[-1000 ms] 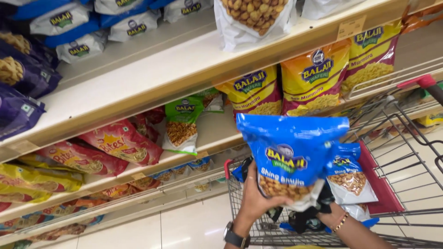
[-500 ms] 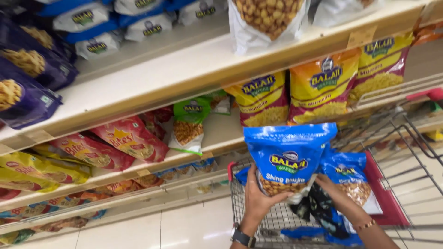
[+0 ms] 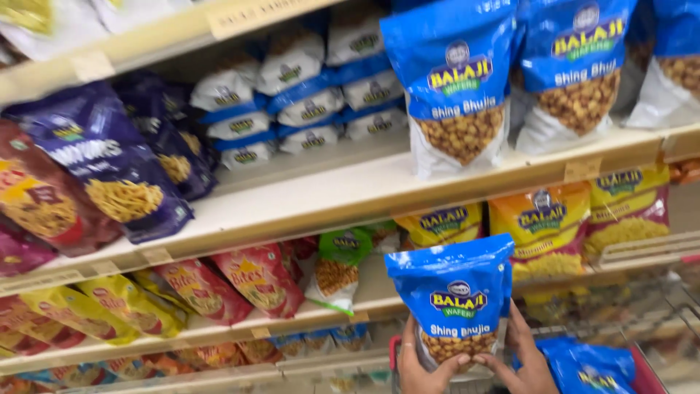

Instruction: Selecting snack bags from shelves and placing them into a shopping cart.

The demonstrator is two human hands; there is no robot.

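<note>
Blue snack pouch held upright in both hands, in front of the shelves.

The blue snack pouch (image 3: 453,299) sits at 5 o'clock in the head view, above the trolley (image 3: 642,365) and below the shelf (image 3: 328,193) that carries matching pouches (image 3: 456,80). Judged handling: light, soft film, air-filled, slippery and easily crushed; contents brittle. Best hold is at the lower corners or side seams, not the puffed centre. Left hand (image 3: 423,368) closes its grip on the lower left corner, thumb across the front. Right hand (image 3: 526,357) closes its grip on the lower right edge, fingers behind, thumb forward. Both wrists rise from 6 o'clock, palms facing inward.
</note>
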